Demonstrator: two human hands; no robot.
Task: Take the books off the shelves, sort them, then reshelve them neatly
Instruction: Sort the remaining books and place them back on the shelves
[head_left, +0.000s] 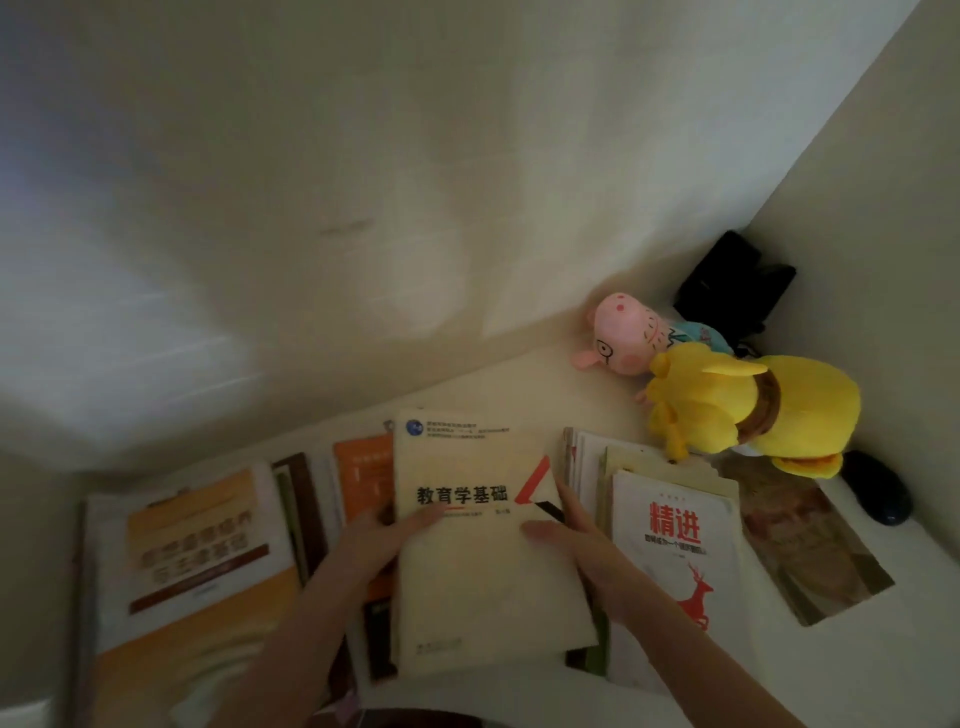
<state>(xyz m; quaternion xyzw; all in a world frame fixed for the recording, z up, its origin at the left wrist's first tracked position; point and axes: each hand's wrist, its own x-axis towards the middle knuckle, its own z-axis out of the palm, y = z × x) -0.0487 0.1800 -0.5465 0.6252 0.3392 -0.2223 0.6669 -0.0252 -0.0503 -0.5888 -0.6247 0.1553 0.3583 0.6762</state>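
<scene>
While other books (675, 551) lie flat around it, the cream book (467, 587), lower centre, is gripped by both side edges: left hand (371, 543) and right hand (579, 548), thumbs over its cover.

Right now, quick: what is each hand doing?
The left hand grips the cream book at its left edge.
The right hand grips that book at its right edge.

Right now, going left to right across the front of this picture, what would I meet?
Orange-and-white book → cream book → white book with a red deer → brownish book → dark computer mouse.
</scene>
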